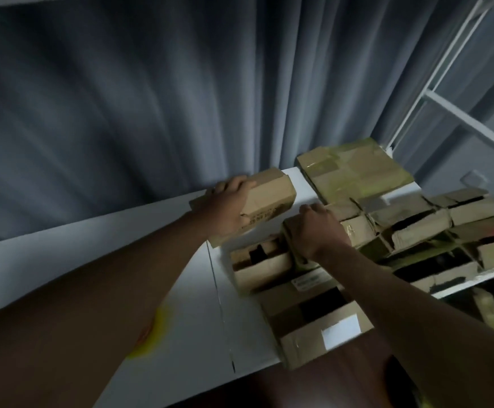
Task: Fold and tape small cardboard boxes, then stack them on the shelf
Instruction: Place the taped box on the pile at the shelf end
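The head view looks down on a white shelf (181,319) that stands in front of a grey curtain (122,98). The picture is a little blurred.

The left hand (228,207) lies over the near end of a closed small box (269,195). Its fingers are curled over the far top edge of this box and the palm covers the side, so the hand holds the box. The box sits tilted at the back part of the shelf, close to the curtain, and a line of dark print shows on its front side.

The right hand (316,228) is just beside, to the right and a bit nearer. It is closed around the end of another box (354,228), which belongs to a crowded group of boxes (434,225) on the right part of the shelf. I cannot tell how the fingertips lie, because the back of the hand hides them.

Behind this group lies a flat box (354,169) covered with shiny yellowish tape. Nearer to the person stand two open boxes: one (263,266) just below the right hand and a larger one with a white label (319,328) at the front edge of the shelf. A white metal frame (446,83) rises at the right.
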